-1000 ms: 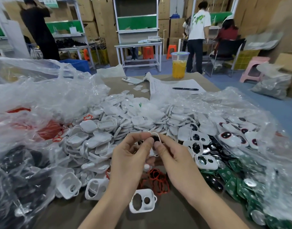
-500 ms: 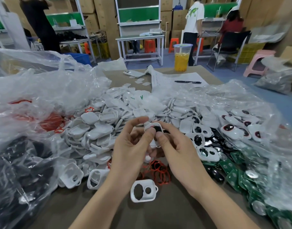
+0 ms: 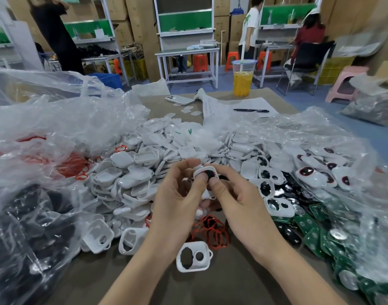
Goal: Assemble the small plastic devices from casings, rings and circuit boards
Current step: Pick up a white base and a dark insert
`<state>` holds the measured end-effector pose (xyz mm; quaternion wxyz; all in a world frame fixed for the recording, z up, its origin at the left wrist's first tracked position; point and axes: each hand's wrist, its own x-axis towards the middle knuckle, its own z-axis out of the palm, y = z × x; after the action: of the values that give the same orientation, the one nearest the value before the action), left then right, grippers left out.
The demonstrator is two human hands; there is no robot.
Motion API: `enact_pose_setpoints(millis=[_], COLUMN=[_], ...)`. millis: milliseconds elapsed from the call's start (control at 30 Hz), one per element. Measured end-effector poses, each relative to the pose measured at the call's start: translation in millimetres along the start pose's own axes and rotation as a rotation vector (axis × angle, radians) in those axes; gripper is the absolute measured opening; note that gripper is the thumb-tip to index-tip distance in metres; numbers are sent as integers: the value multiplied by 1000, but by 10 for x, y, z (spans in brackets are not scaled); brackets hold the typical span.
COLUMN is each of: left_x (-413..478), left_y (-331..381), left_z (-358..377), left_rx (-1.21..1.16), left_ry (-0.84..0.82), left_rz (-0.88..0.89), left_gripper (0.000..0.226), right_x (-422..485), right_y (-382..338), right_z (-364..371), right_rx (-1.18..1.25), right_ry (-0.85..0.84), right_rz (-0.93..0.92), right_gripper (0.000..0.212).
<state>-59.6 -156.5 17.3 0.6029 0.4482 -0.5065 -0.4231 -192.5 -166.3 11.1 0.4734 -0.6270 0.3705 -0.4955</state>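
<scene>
A white casing (image 3: pixel 205 172) is pinched by both hands, left (image 3: pixel 177 199) and right (image 3: pixel 237 199). Red rings (image 3: pixel 213 232) are seen just below.

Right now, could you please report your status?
Left hand and right hand pinch white casing, thumbs at black insert. Red rings on table beneath. Nothing blocking.

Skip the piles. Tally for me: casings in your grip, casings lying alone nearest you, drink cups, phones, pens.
Held casing: 1
Casing lying alone: 1
Drink cup: 1
Phone: 1
Pen: 1
Total: 5
</scene>
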Motion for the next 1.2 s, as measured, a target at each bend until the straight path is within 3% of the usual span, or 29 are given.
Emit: enact_pose_setpoints(millis=[500, 733, 867, 1000, 1067, 1200], left_x=[-11, -27, -34, -54, -67, 0], left_y=[-38, -68, -69, -93, -88, 8], left_z=[10, 20, -24, -40, -39, -180], left_rx=[342, 349, 463, 750, 938, 860], left_ry=[118, 99, 83, -102, -147, -28], left_rz=[145, 194, 253, 340, 424, 355], left_gripper=[7, 7, 10, 7, 10, 13], right_x=[10, 18, 86, 162, 174, 158], right_y=[33, 48, 30, 23, 20, 9], right_z=[-19, -42, -160, -354, -379, -308], right_rx=[-29, 36, 70, 222, 254, 240], right_ry=[51, 75, 273, 484, 514, 452], right_rz=[-9, 41, 12, 10, 15, 19], right_gripper=[19, 14, 11, 8, 8, 9])
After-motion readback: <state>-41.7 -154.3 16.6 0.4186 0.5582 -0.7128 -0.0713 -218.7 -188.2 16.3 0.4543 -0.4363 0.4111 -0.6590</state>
